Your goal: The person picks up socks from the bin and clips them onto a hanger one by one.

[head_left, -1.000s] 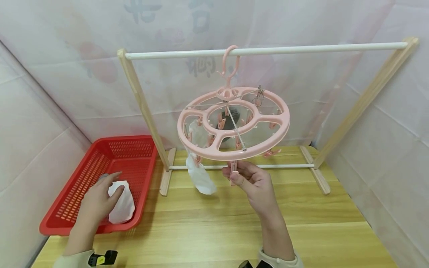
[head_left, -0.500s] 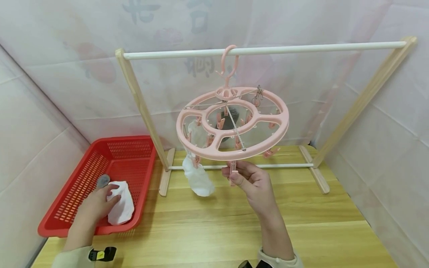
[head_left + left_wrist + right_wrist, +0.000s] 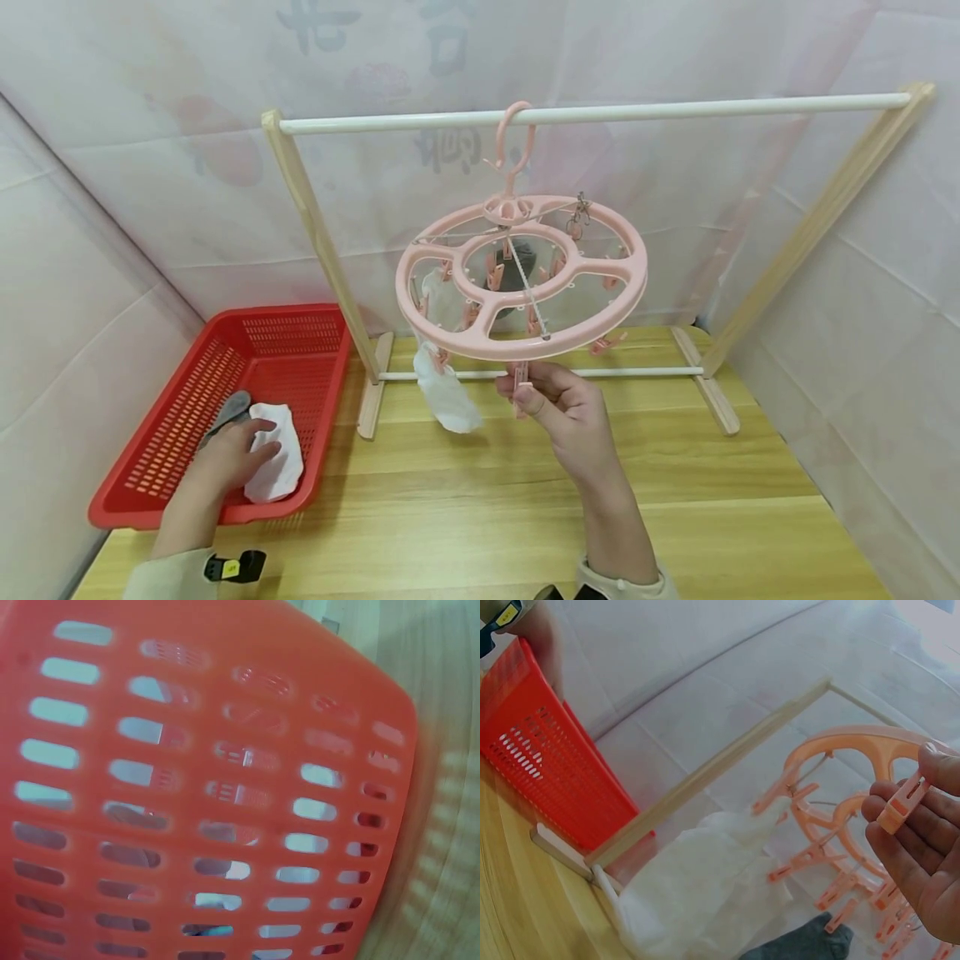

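Observation:
In the head view my left hand (image 3: 228, 458) is inside the red basket (image 3: 327, 417), its fingers and thumb apart on a white sock (image 3: 279, 475). A grey sock (image 3: 234, 407) lies beside it, partly under the hand. My right hand (image 3: 573, 421) pinches a pink clothespin (image 3: 522, 387) between thumb and fingers, at the near rim of a round pink clip hanger (image 3: 592, 335). In the right wrist view no cloth shows in this clothespin (image 3: 904, 804). The basket wall (image 3: 255, 776) hides the left hand in the left wrist view.
The hanger hooks over the white rail (image 3: 712, 109) of a wooden stand (image 3: 311, 217). White cloth (image 3: 448, 400) and a grey piece (image 3: 516, 267) hang from its clips at the left and back. Wood-grain tabletop (image 3: 450, 517) lies below; pale curtains surround it.
My left hand has come down and slightly right onto the white sock, and more of the grey sock shows. My right hand keeps its pinch on the clothespin.

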Demonstrator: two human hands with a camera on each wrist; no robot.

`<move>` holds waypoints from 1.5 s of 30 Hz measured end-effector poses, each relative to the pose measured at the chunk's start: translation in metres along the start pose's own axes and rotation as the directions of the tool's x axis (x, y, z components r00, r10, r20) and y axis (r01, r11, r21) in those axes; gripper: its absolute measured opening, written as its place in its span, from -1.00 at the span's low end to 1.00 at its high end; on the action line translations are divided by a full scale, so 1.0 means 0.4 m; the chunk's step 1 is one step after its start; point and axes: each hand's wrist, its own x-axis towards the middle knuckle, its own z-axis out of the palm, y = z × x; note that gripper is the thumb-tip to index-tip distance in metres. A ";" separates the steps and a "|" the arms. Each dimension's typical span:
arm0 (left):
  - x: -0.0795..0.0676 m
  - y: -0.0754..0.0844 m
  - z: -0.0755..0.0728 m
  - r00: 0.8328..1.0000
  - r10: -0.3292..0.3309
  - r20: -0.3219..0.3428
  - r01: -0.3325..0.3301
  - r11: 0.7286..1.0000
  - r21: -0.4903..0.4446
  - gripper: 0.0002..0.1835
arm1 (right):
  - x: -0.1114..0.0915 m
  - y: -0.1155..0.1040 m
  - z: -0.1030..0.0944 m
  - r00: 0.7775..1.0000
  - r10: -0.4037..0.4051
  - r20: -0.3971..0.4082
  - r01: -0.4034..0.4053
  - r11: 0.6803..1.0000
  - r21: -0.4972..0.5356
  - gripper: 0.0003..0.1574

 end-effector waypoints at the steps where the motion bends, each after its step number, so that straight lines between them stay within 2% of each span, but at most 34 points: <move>1: 0.001 0.001 0.001 1.000 0.022 -0.007 -0.022 1.000 -0.005 -0.53 | 0.000 0.000 0.000 1.000 -0.001 -0.001 0.001 1.000 0.002 -0.67; 8: -0.003 0.000 0.003 0.993 0.079 -0.091 -0.083 0.996 -0.039 -0.65 | 0.000 -0.004 0.002 1.000 -0.022 -0.016 0.022 1.000 -0.007 -0.69; 16: -0.013 0.012 0.008 0.963 0.097 -0.250 -0.125 0.988 -0.095 -0.90 | 0.001 -0.007 -0.003 0.998 -0.051 -0.037 0.050 0.999 -0.020 -0.73; 19: -0.012 0.016 0.008 0.956 0.089 -0.280 -0.127 0.985 -0.120 -0.85 | 0.000 -0.007 -0.005 0.997 -0.054 -0.046 0.053 0.998 -0.015 -0.73; 24: -0.006 0.021 -0.001 0.970 0.046 -0.239 -0.077 0.990 -0.121 -0.52 | 0.000 -0.004 -0.007 0.997 -0.054 -0.046 0.054 0.999 -0.007 -0.73; 26: -0.003 0.023 -0.004 0.975 0.045 -0.218 -0.070 0.992 -0.105 -0.47 | 0.000 -0.006 -0.006 0.997 -0.054 -0.047 0.053 0.999 -0.004 -0.72; 29: -0.002 0.023 -0.004 0.974 0.070 -0.217 -0.091 0.992 -0.086 -0.59 | -0.001 -0.008 -0.005 0.997 -0.053 -0.052 0.053 0.999 0.000 -0.72; 32: -0.002 0.020 0.002 0.965 0.117 -0.233 -0.139 0.987 -0.078 -0.77 | 0.000 -0.006 -0.005 0.997 -0.059 -0.053 0.059 0.998 -0.009 -0.72; 34: -0.002 0.018 0.006 0.965 0.148 -0.218 -0.170 0.982 -0.083 -0.81 | 0.000 -0.006 -0.005 0.997 -0.061 -0.053 0.060 0.998 -0.016 -0.72; 40: -0.004 0.023 0.011 0.981 0.146 -0.128 -0.160 0.982 -0.099 -0.73 | 0.000 -0.004 -0.004 0.996 -0.069 -0.048 0.068 0.997 -0.021 -0.73; 45: -0.008 0.019 0.007 0.976 0.151 -0.159 -0.165 0.983 -0.077 -0.72 | 0.000 -0.005 -0.003 0.996 -0.074 -0.049 0.073 0.997 -0.028 -0.74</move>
